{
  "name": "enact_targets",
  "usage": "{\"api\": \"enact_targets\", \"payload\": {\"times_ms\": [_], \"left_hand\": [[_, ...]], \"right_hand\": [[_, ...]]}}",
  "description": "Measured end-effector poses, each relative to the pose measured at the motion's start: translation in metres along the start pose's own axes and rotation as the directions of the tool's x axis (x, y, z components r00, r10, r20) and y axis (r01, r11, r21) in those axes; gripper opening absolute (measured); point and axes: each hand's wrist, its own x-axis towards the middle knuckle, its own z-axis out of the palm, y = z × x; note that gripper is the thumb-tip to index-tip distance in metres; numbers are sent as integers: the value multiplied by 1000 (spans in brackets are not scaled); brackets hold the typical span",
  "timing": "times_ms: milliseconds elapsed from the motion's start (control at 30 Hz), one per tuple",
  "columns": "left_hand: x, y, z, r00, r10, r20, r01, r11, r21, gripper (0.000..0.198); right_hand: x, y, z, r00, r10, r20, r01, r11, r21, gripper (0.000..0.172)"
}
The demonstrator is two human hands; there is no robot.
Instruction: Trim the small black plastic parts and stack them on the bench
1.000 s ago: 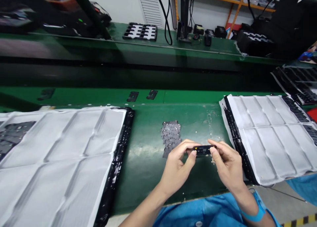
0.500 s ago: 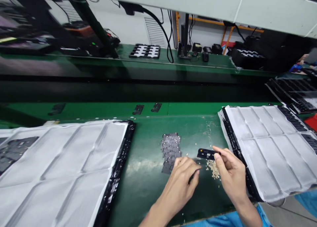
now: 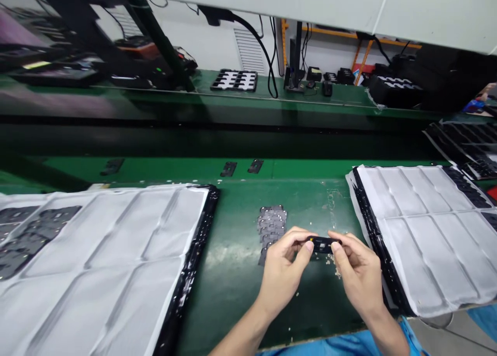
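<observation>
Between both hands I hold a small black plastic part (image 3: pixel 322 245) with pale and yellow spots on its face. My left hand (image 3: pixel 286 260) pinches its left end between thumb and fingers, and my right hand (image 3: pixel 355 268) pinches the right end. Beneath it on the green bench lies a scatter of tiny beige pieces (image 3: pixel 337 269), partly covered by my right hand. Just beyond my left hand, an overlapping stack of flat dark grey parts (image 3: pixel 272 221) rests on the bench, its near end partly hidden by that hand.
At the left stands a white-lined tray (image 3: pixel 112 242) with dark parts in its far-left pockets. Another white-lined tray (image 3: pixel 423 231) is on the right, with black parts along its far edge. Two dark parts (image 3: pixel 229 169) lie on the green strip behind. A shelf edge (image 3: pixel 272 3) hangs overhead.
My left hand has moved from beside the grey stack to the black plastic part and now grips its left end. The view has shifted slightly left.
</observation>
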Motion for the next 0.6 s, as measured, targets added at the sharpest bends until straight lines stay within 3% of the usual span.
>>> {"api": "enact_targets", "payload": {"times_ms": [300, 467, 600], "left_hand": [[-3, -2, -6, 999, 39, 7, -39, 999, 10, 15], [-4, -3, -9, 1000, -8, 4, 8, 999, -40, 16], [-10, -4, -10, 997, -73, 10, 74, 995, -71, 17]], "right_hand": [[0, -4, -3, 994, -80, 72, 82, 996, -29, 24], [-3, -1, -4, 991, -111, 77, 116, 992, -55, 27], [-11, 5, -4, 994, -62, 94, 68, 996, -57, 28]]}}
